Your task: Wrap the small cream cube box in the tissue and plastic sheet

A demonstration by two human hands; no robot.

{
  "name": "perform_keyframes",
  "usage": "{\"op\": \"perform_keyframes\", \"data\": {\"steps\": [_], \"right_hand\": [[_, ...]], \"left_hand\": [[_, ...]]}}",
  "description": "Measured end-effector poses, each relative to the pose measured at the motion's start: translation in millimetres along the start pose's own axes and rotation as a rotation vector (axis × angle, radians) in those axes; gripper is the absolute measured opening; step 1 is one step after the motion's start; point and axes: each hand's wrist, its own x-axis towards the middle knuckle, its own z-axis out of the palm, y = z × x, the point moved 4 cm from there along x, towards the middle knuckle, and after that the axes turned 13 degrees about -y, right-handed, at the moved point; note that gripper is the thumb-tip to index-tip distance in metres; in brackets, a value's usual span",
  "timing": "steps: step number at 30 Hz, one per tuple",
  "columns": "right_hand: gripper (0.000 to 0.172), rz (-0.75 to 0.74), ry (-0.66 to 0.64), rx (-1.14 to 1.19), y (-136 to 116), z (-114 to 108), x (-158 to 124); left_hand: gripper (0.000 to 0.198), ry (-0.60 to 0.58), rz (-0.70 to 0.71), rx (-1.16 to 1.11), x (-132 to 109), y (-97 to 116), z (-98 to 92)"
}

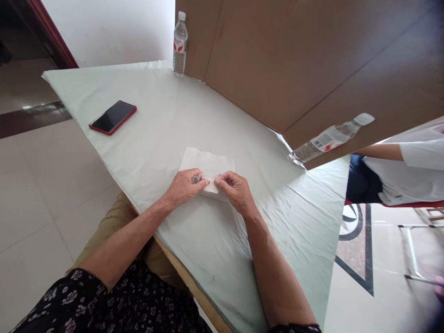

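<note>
My left hand [187,186] is closed, its thumb and fingertips pinching the left side of a small whitish piece of paper or tissue [211,186]. A dark greyish patch shows in the gap behind that thumb; I cannot make out what it is. From the other side my right hand [236,188] pinches the same piece, its fingers curled in. Under both hands lies a white paper napkin [208,160], flat on the pale green tablecloth [156,115]. The hands partly cover its near half.
A phone in a red case [114,117] lies at the left. Brown cardboard panels [263,60] stand along the far side, with an upright water bottle [179,44] and a tilted bottle [329,138] against them. Beyond, at right, another person's white sleeve [421,150] shows.
</note>
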Motion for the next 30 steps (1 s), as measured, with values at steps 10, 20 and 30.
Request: {"op": "perform_keyframes", "data": {"steps": [10,20,30], "right_hand": [[0.023,-0.042,0.045,-0.031,-5.3,10.4,1.1],[0.017,-0.014,0.043,-0.004,4.5,6.9,5.6],[0.013,-0.304,0.036,-0.718,-43.2,22.4,-24.1]], "left_hand": [[0.025,0.051,0.0,-0.073,-8.9,-4.0,-8.1],[0.022,0.063,-0.005,-0.128,-8.1,-9.3,-10.6],[0.021,0.046,-0.018,-0.129,-6.2,-11.4,-11.2]]}}
